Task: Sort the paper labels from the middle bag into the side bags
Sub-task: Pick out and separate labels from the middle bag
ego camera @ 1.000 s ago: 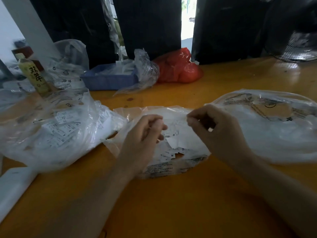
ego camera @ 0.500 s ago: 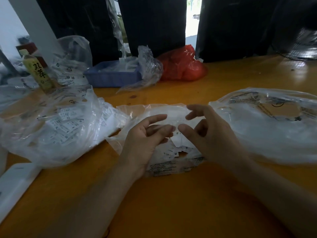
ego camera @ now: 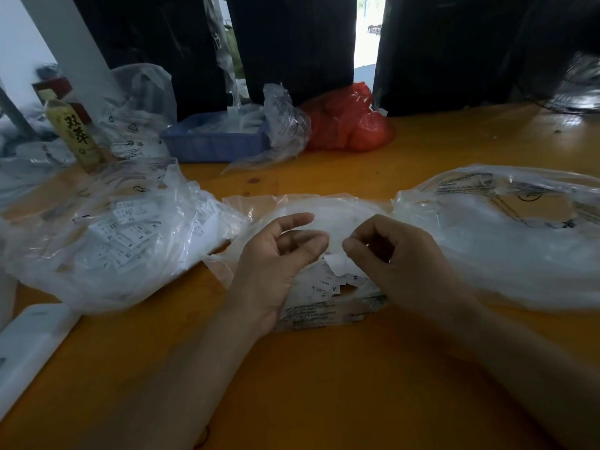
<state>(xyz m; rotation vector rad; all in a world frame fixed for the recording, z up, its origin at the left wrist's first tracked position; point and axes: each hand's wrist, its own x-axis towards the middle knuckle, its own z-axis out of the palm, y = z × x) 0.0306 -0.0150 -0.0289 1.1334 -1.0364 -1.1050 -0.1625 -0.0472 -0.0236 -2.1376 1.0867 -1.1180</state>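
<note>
The clear middle bag (ego camera: 324,207) lies open on the orange table (ego camera: 324,384), with a pile of small white paper labels (ego camera: 331,286) inside. My left hand (ego camera: 276,264) hovers over its left part, fingers relaxed and holding nothing. My right hand (ego camera: 399,264) is over its right part, fingers curled, with the thumb tip pinching the edge of a white label (ego camera: 336,265) on top of the pile. The left side bag (ego camera: 97,254) holds many printed labels. The right side bag (ego camera: 503,254) looks whitish inside; its contents are unclear.
Along the back edge stand a blue tray (ego camera: 211,144), a crumpled clear bag (ego camera: 285,125) and a red plastic bag (ego camera: 347,125). At the far left is a yellow-labelled bottle (ego camera: 73,134). A white flat object (ego camera: 26,345) lies at the near left edge.
My right hand opened half a second ago and has now curled again onto a label. My left hand's fingers have spread slightly. The camera view has shifted a little.
</note>
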